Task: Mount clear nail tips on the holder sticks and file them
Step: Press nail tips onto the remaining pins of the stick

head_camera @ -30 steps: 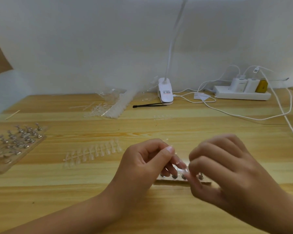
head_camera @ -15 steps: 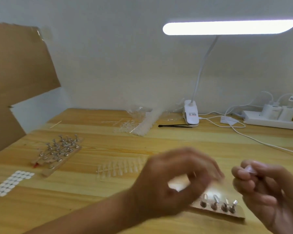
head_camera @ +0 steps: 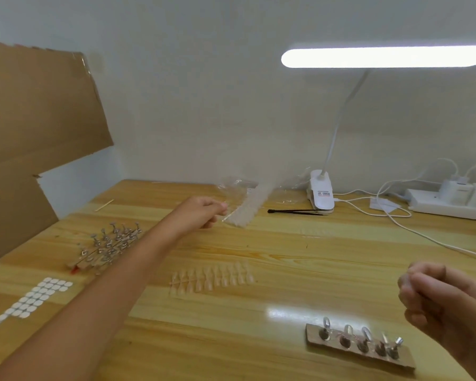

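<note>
Mostly shows a pale wooden table [head_camera: 313, 257] under a lit clip lamp [head_camera: 382, 56]. Shows the left hand [head_camera: 204, 211] stretched to the far side, fingers curled at a clear bag of tips [head_camera: 239, 207]; cannot tell if pinching it. Shows the right hand [head_camera: 445, 303] near right, fingers curled, any contents hidden. Places the wooden holder block [head_camera: 357, 350] with upright holder sticks [head_camera: 364, 336] near it, and a strip of clear nail tips [head_camera: 212, 279] mid-table.

The person's bare left forearm [head_camera: 102, 292] is stretching far forward, ending in the left hand [head_camera: 204, 211], whose fingers are curling inward. The bare right hand [head_camera: 440, 301] is hovering close to the body at the right, its fingers curling into a loose fist. Whether either hand is holding anything is unclear.
</note>
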Demonstrator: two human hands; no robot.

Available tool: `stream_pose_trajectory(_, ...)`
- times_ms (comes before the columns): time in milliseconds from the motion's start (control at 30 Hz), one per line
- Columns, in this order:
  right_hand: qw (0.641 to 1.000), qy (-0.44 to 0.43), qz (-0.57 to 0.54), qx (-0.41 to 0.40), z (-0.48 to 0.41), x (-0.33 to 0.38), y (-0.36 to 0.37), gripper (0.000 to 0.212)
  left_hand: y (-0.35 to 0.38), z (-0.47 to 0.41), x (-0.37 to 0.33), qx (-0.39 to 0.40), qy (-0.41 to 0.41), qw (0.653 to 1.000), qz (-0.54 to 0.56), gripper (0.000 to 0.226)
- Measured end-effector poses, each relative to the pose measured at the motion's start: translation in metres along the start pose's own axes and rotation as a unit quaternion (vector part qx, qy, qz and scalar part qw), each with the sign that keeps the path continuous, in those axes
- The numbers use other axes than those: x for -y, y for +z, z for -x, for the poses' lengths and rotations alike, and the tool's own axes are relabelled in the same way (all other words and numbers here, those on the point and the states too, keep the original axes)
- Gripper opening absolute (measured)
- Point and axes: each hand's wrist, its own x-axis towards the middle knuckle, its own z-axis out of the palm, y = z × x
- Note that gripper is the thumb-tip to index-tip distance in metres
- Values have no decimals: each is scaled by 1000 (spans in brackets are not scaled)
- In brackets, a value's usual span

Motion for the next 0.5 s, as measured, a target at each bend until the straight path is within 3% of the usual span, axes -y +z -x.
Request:
stream_pose_trajectory(67,996,-52,75,-23,3,-2,-3,69,14,20,-22,26,65,998,-1,17)
stream_pose_trajectory(167,990,-94,109,-4,8,0,0,66,59,65,-52,175,132,972,88,16)
stream_pose_trajectory(267,988,-101,116,25,13,5,6,66,101,109,-64,296,156,936,109,16)
stream_pose_trajectory(367,985,-105,125,54,19,13,14,63,116,134,-65,325,136,924,148,12)
stream_pose_trajectory(500,977,-124,151,83,27,22,23,34,117,138,-64,318,116,922,186,12)
